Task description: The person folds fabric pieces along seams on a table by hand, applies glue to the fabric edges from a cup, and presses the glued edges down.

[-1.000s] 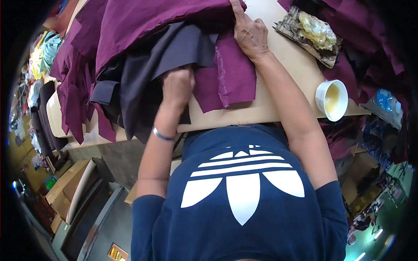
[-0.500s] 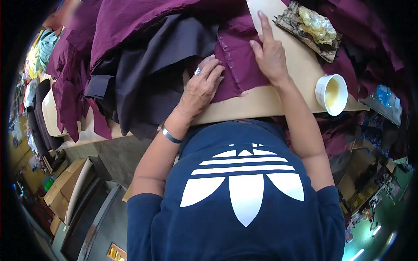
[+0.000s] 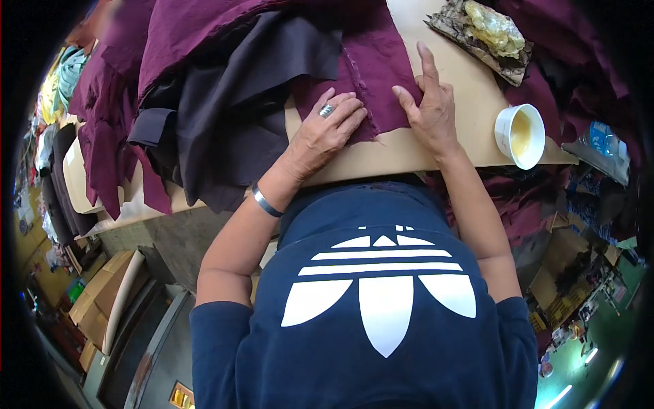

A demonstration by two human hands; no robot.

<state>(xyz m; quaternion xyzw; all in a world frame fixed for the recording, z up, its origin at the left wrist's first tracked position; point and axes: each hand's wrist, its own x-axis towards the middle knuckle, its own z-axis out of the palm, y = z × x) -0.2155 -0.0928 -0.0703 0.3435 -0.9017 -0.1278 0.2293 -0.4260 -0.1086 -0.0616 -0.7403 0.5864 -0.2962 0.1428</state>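
Note:
Maroon fabric (image 3: 378, 75) with a frayed seam lies over the table (image 3: 470, 129). My left hand (image 3: 327, 133), with a ring and a metal bracelet, rests flat on its lower left part, fingers spread and holding nothing. At the right edge of the fabric is my right hand (image 3: 432, 112), index finger stretched forward and thumb apart, the other fingers curled. Dark grey fabric (image 3: 238, 88) is heaped to the left of my left hand, partly under a larger maroon piece (image 3: 184, 41).
A white bowl (image 3: 502, 136) with yellowish paste stands right of my right hand. Beyond it lies a patterned block (image 3: 453, 31) with a translucent yellowish lump (image 3: 494, 31). A plastic bottle (image 3: 603, 140) is at far right, cardboard boxes (image 3: 102, 293) lower left.
My left hand has come out from the dark fabric and moved right onto the maroon piece. My right hand has drawn back toward my body, and the maroon piece's right edge has shifted rightward.

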